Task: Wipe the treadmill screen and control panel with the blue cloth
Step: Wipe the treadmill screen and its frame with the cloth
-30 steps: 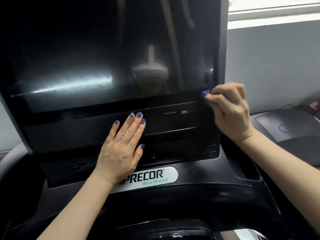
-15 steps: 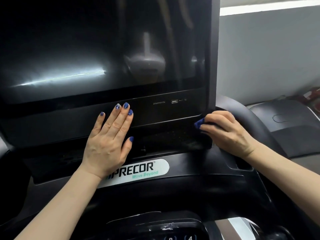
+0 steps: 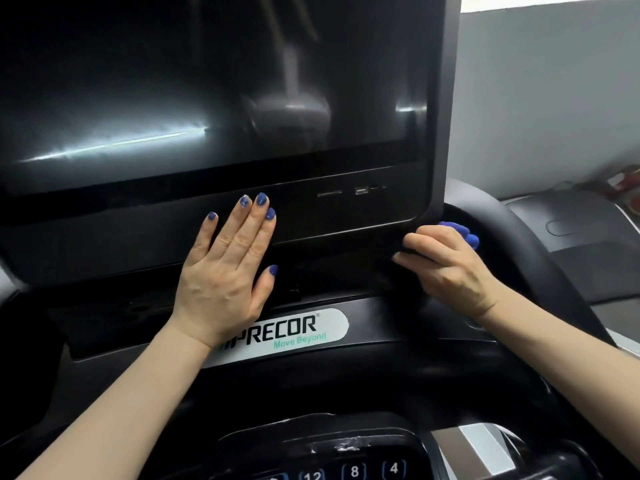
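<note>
Fingers [image 3: 420, 239] of right hand [image 3: 450, 268] curled gripping blue cloth [image 3: 464, 232], left hand [image 3: 225, 268] flat, spread open

Pale grey wall [image 3: 540, 98] fills the upper right of the frame. Below it, at right, lies a dark grey neighbouring machine [image 3: 581, 230]. A red, blurred object [image 3: 623, 183] sits at the far right edge, its identity indistinct.

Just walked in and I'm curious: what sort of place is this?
Probably a gym or workout room. The person stands at a treadmill with a big dark screen, a Precor label under it, and numbered buttons below. Another exercise machine seems to stand to the right.
</note>
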Demonstrator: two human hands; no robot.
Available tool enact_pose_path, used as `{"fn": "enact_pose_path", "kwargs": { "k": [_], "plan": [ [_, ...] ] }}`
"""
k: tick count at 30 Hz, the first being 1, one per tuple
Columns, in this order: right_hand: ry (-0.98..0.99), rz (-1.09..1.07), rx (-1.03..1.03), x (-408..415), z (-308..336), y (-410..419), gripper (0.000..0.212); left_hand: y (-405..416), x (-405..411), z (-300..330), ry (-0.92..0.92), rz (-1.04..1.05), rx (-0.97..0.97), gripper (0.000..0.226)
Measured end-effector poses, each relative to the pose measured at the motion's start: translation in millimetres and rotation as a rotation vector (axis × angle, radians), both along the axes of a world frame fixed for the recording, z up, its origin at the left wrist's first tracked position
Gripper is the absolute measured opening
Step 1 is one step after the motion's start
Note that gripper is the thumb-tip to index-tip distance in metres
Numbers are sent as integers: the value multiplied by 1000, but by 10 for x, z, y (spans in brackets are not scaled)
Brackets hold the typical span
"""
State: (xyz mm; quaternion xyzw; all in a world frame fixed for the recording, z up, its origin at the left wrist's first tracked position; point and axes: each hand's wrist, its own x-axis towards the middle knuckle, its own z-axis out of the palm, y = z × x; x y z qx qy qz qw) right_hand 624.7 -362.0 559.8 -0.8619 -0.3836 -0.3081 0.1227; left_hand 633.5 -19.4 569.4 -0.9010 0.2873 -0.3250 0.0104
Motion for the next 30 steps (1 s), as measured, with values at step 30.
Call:
{"fn": "enact_pose_path", "kwargs": {
  "k": [30],
  "plan": [
    [426, 28, -31, -159, 80, 282, 35, 854, -540, -39, 254, -62, 51, 56]
  ]
}}
